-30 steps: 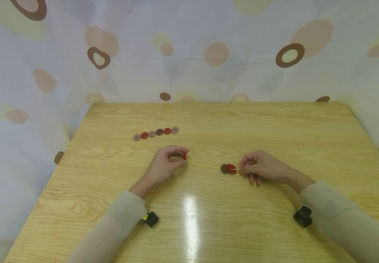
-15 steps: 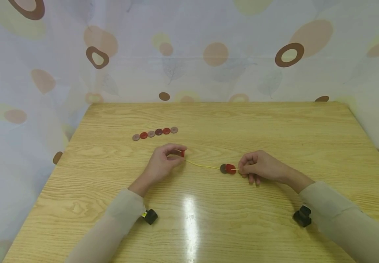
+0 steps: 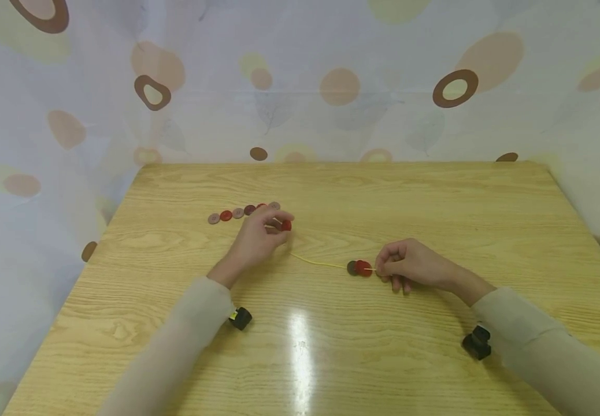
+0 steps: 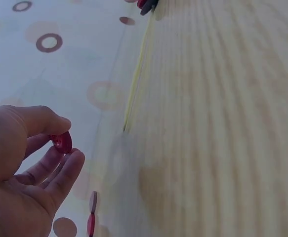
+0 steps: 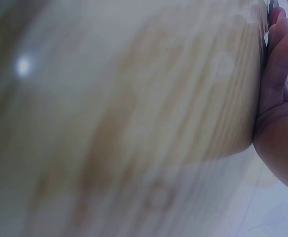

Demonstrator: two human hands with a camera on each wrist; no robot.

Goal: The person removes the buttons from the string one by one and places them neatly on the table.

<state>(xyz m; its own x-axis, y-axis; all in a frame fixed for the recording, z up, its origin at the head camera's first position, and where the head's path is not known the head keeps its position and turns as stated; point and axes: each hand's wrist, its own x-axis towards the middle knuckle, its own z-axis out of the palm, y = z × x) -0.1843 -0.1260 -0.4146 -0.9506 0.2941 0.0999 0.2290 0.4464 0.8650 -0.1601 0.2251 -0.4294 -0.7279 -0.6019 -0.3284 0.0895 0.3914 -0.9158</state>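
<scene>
My left hand pinches a red button between thumb and fingers, held up on edge; the left wrist view shows the same red button apart from the string. A yellow string lies on the table, its loose left end a little in front of that hand. On the string sit a dark grey button and overlapping red buttons. At their right, my right hand pinches the short end of the string, low over the table. In the right wrist view only part of the right hand shows.
Behind the left hand runs a slanted row of several buttons, such as a pinkish-brown one and a red one; the hand covers part of it. The wooden table ends at a patterned cloth backdrop.
My left hand has drawn back from the string's end and moved up and slightly left with the red button, towards the row. The right hand has stayed in place on the string.
</scene>
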